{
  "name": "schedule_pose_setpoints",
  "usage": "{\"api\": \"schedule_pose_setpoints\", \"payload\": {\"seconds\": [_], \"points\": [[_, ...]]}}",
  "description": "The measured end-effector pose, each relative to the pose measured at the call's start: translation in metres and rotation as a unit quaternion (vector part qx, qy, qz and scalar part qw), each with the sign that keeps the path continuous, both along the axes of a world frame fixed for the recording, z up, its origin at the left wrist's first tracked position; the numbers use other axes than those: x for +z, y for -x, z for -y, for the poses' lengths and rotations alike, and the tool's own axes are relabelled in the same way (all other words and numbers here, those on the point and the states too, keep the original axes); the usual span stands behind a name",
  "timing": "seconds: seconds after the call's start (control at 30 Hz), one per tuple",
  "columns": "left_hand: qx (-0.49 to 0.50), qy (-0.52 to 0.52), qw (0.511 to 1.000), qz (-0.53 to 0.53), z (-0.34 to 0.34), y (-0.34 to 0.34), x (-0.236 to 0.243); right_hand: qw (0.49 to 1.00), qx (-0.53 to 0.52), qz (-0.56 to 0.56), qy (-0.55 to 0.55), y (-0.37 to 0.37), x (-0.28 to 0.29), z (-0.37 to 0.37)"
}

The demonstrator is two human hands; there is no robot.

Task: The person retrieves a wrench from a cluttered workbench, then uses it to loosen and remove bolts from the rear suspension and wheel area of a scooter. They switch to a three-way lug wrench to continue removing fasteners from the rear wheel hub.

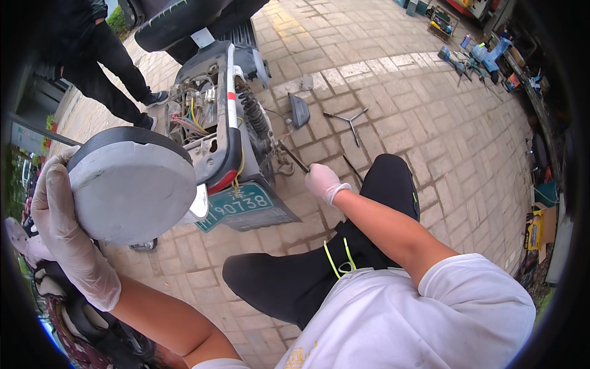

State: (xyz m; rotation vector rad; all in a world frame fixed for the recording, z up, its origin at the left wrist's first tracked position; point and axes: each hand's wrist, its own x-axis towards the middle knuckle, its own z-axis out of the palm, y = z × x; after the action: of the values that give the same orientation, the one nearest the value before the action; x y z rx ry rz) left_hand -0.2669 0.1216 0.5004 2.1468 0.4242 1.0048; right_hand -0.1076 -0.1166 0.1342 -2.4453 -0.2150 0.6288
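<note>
The scooter (232, 114) is seen between the hands, partly hidden by a round, dark-rimmed grey pad (132, 190) held at its left edge by the half-curled left hand (56, 206). A three-armed wrench (350, 119) is seen on the paving (455, 178), beyond the dark rod (294, 157) clasped in the closed right hand (324, 182). Thin wires (192, 125) are exposed in the scooter's opened rear.

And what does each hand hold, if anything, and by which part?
The right hand holds a dark tool by its near end; the left hand touches a round grey pad at its left rim, grip unclear.
</note>
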Motion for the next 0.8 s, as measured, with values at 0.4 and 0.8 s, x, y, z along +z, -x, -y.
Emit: {"api": "schedule_pose_setpoints", "payload": {"seconds": [0.4, 0.8], "points": [[0.003, -0.004, 1.000, 0.026, -0.004, -0.001, -0.002, 0.995, 0.069, -0.068, 0.019, -0.021, 0.045, -0.035], [0.022, 0.001, 0.999, 0.027, -0.005, 0.001, -0.001, 0.997, -0.034, -0.068, -0.034, 0.001, 0.039, -0.044]]}}
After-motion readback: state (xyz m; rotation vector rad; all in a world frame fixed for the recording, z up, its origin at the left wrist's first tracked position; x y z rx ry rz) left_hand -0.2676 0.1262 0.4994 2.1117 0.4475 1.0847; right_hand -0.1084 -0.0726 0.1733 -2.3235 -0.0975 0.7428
